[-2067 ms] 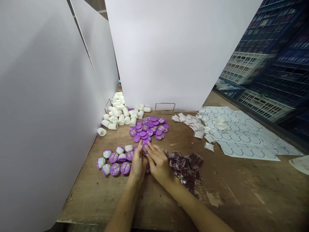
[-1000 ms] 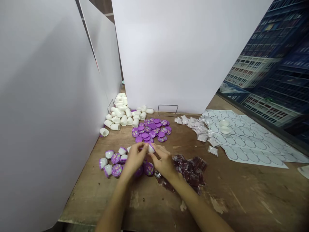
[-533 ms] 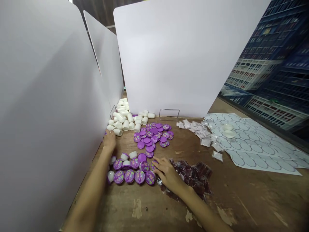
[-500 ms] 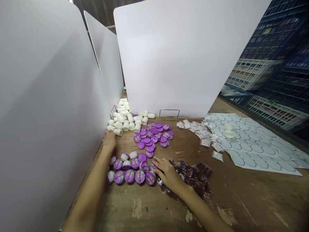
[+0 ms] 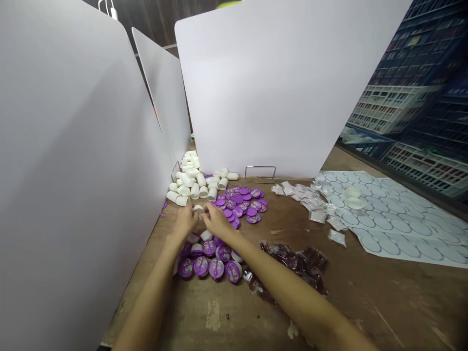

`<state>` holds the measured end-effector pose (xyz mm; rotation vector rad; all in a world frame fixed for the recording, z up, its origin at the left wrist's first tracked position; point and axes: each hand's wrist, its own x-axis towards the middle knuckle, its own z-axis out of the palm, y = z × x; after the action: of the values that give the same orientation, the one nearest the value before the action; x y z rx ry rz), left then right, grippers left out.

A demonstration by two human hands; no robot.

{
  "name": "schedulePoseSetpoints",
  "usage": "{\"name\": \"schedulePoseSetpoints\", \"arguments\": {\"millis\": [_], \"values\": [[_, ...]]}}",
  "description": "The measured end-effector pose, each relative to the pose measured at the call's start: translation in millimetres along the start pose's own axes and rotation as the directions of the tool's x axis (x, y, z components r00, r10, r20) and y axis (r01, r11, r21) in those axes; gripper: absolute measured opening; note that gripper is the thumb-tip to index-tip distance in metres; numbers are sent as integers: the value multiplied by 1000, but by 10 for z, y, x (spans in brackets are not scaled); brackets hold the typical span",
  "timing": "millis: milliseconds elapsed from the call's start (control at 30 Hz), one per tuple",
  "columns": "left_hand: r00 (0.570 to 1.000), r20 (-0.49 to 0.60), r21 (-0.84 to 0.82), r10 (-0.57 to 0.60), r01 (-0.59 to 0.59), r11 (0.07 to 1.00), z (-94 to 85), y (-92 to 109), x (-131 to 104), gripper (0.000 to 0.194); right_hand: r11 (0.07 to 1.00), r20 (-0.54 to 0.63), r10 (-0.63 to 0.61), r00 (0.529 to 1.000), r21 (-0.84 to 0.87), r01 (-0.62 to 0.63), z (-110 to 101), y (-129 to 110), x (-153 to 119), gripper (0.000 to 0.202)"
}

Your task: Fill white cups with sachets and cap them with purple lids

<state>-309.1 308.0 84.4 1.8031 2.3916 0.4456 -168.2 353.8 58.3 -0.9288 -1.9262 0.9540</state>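
Between my two hands is a small white plastic cup [image 5: 198, 208], held just above the table in front of the pile of white cups [image 5: 195, 191]. My left hand [image 5: 185, 220] grips its left side with the fingers curled. From the right, the fingers of my right hand [image 5: 215, 219] close on the same cup; part of it is hidden by the fingertips. Loose purple lids [image 5: 251, 212] lie just right of my right hand. Below both hands stand rows of white cups with printed purple lids [image 5: 216, 268], partly covered by my forearms.
Dark reddish-brown sachets [image 5: 292, 258] lie right of the lidded cups. Small clear packets with white contents [image 5: 318, 215] are strewn beside sticker sheets with round outlines [image 5: 387, 214]. White partitions [image 5: 256, 97] rise behind and at left. Stacked crates [image 5: 398, 107] stand at far right.
My left hand has come back from the left partition toward the middle. My right hand has left the lidded cups and moved up and left, meeting it at a white cup.
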Motion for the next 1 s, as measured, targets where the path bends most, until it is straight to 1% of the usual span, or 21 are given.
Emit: {"name": "schedulePoseSetpoints", "arguments": {"millis": [33, 67, 100, 133, 200, 233, 300, 367, 467, 533, 600, 633, 700, 733, 767, 800, 867, 933, 1000], "values": [[1000, -14, -107, 24, -26, 994, -21, 10, -49, 28, 999, -23, 28, 999, 20, -28, 48, 4, 73, 11], [998, -35, -244, 45, -52, 968, -40, 4, -93, 30, 998, -41, 56, 998, 33, -55, 81, 16, 130, 9], [996, -54, -398, 66, -82, 914, -54, -13, -130, 34, 995, -46, 84, 995, 48, -82, 105, 31, 173, 9], [994, -68, -544, 90, -112, 831, -62, -36, -158, 38, 991, -37, 115, 993, 70, -112, 124, 47, 204, 9], [987, -86, -749, 133, -152, 645, -51, -75, -189, 44, 978, 8, 172, 985, 114, -172, 161, 67, 237, 11], [986, -87, -811, 144, -154, 564, -34, -87, -192, 46, 972, 30, 196, 980, 130, -198, 181, 69, 242, 11], [989, -79, -878, 124, -128, 461, 18, -97, -185, 49, 961, 33, 232, 972, 144, -234, 216, 61, 235, 11], [997, -40, -914, 62, -62, 401, 71, -115, -169, 51, 961, -20, 247, 969, 136, -242, 219, 51, 212, 8], [999, 42, -948, -35, 50, 315, 109, -218, -144, 48, 966, -123, 247, 961, 115, -233, 138, 70, 176, 7], [994, 80, -941, -71, 99, 322, 105, -323, -126, 49, 962, -139, 263, 955, 113, -248, 58, 105, 164, 9], [992, 91, -919, -83, 115, 377, 100, -398, -108, 49, 952, -96, 293, 951, 125, -280, 10, 138, 164, 9], [993, 64, -899, -101, 101, 427, 104, -408, -101, 49, 945, -63, 309, 949, 134, -299, 8, 146, 167, 8], [992, -55, -834, -115, 17, 551, 133, -367, -92, 50, 929, 0, 342, 940, 152, -338, 50, 144, 175, 7], [990, -113, -793, -86, -38, 608, 155, -321, -91, 50, 922, 23, 355, 934, 158, -354, 86, 135, 179, 6], [988, -149, -759, -34, -92, 645, 180, -267, -92, 48, 916, 42, 366, 930, 160, -367, 125, 123, 182, 6], [988, -153, -747, 26, -133, 652, 204, -213, -95, 47, 913, 54, 372, 927, 158, -376, 163, 112, 185, 6], [989, -93, -790, 115, -143, 596, 242, -125, -110, 47, 915, 53, 377, 925, 134, -380, 221, 100, 193, 7], [990, -33, -832, 141, -105, 544, 261, -83, -131, 47, 923, 30, 373, 927, 83, -375, 244, 108, 209, 5], [986, 2, -838, 164, -88, 539, 266, -83, -145, 47, 932, 14, 362, 932, 14, -362, 226, 132, 233, 4]]}}
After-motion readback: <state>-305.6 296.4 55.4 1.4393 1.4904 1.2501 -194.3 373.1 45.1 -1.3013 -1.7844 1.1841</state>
